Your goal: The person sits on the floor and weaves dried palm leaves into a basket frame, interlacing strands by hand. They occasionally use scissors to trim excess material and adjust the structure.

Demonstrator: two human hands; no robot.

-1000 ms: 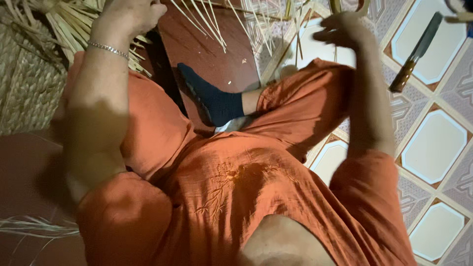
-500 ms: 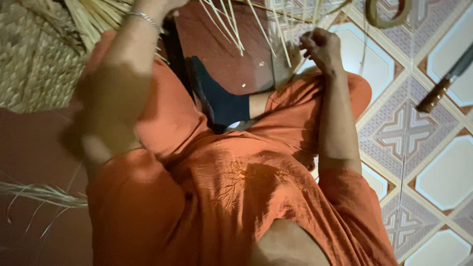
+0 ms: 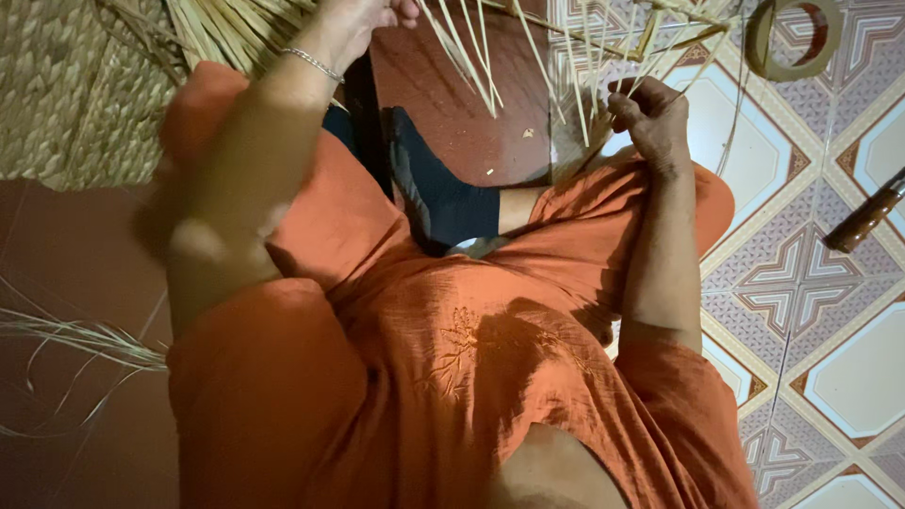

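Both hands are working up at the top, over the floor. Her left hand (image 3: 363,19) is pinching pale straw strips (image 3: 471,57) near the woven mat (image 3: 66,85), a thin bracelet (image 3: 316,64) on its wrist. Her right hand (image 3: 650,113) is curling shut around more strips above her knee. A knife (image 3: 863,219) is lying on the tiles (image 3: 801,283) at the right edge, near a ring of tape (image 3: 795,38).

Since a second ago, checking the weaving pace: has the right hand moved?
Yes. The right hand has come in from over the pale floor tile toward the orange knee, and is closed on straw strips.
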